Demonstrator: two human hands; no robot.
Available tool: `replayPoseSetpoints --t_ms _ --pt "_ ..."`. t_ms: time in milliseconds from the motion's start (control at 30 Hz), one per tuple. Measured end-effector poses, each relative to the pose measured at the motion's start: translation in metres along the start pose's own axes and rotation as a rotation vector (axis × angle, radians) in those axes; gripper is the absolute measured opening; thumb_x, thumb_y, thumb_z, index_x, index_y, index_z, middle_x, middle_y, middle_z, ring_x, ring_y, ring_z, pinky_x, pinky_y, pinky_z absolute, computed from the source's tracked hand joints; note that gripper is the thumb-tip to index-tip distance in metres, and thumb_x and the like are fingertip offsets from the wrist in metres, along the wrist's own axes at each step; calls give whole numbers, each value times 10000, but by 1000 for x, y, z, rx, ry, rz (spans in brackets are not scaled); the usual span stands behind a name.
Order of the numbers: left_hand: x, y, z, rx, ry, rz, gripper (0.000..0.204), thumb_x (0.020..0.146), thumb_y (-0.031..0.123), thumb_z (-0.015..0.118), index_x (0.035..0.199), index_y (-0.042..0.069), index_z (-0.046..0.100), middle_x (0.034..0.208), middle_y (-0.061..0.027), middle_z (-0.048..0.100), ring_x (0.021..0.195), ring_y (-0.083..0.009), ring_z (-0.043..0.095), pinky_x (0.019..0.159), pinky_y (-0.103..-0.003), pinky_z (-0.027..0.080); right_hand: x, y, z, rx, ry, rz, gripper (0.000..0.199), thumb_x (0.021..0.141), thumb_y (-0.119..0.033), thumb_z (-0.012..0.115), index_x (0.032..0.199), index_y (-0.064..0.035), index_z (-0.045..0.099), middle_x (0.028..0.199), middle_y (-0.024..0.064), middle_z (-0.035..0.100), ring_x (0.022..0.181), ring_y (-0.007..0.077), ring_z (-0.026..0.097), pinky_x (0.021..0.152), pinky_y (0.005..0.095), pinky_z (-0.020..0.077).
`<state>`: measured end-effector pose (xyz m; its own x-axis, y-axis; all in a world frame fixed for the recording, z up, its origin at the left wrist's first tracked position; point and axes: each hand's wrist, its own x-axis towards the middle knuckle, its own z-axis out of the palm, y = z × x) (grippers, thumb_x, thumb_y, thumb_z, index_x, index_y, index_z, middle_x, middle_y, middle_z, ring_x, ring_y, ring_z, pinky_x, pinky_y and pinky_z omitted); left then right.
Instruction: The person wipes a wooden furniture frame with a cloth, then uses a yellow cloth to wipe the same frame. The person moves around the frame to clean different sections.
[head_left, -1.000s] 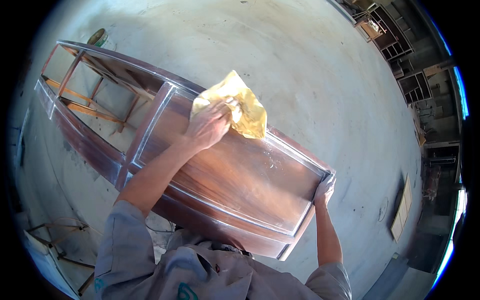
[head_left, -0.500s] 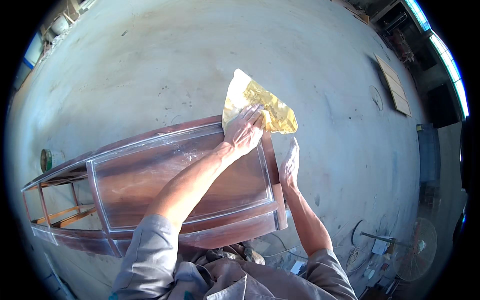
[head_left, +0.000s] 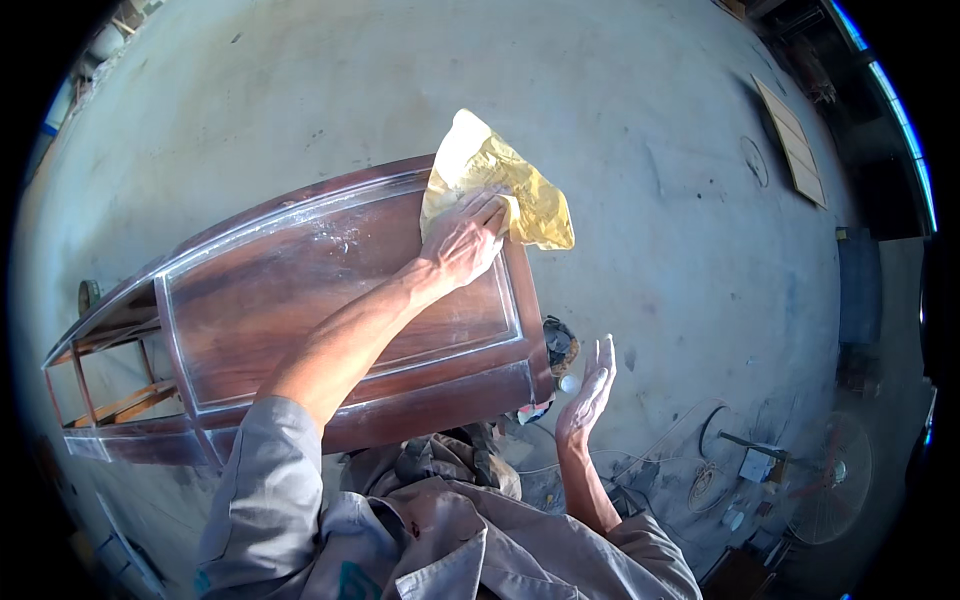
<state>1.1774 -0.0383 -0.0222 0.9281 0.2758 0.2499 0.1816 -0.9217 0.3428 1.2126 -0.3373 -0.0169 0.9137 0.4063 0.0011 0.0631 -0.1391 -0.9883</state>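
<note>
Right hand (head_left: 588, 392) has left the cabinet (head_left: 340, 310) (left hand (head_left: 462, 238) still pressing cloth (head_left: 500, 180)).

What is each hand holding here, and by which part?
The left hand presses the yellow sheet by its lower middle onto the brown wooden panel. The right hand is open, holding nothing.

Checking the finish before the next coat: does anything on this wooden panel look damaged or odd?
The dark wood panel shows pale, dusty scuffing along its raised frame and near the top middle, beside the yellow sheet under the left hand. No cracks or breaks show. The right hand is off the panel.
</note>
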Motion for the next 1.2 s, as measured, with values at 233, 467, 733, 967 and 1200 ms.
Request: replayPoseSetpoints --t_ms 233,467,733,967,1200 --pt "-114 140 5 -790 -39 -23 399 965 146 598 1325 -27 601 1364 -132 621 1315 -234 558 1159 -364 426 4 -18 -30 80 -30 -18 670 1117 -470 322 1592 -3 252 1661 176 271 1534 339 281 1248 482 238" --pt "-119 162 -85 -2612 -35 -785 495 1071 338 502 1435 5 459 1333 -136 615 1171 -255 651 1003 -412 553 39 -82 -18 586 -898 538 1009 958 -719 503 1618 -17 203 1653 164 299 1510 307 316 1245 482 240" --pt "-217 121 -107 -2034 440 -982 444 1089 279 492 1399 -39 499 1380 -168 595 1189 -270 649 1030 -430 540 10 -122 82 764 -901 892 588 989 -219 677 1503 -62 440 1395 101 606 1253 237 601 1097 416 475" --pt "-424 -33 -213 400 593 -961 378 1046 152 520 1385 -10 564 1434 -211 578 1349 -395 514 1159 -483 374 145 -182 114 -252 16 -755 407 1021 -92 494 1403 41 536 1261 250 661 1134 386 662 987 410 518" --pt "-501 -66 -207 418 463 -1236 536 1056 247 500 1549 60 402 1573 -203 428 1417 -398 429 1182 -492 329 46 -91 317 -792 -553 -1037 647 890 -56 461 1516 82 365 1590 315 338 1524 454 254 1271 528 188"
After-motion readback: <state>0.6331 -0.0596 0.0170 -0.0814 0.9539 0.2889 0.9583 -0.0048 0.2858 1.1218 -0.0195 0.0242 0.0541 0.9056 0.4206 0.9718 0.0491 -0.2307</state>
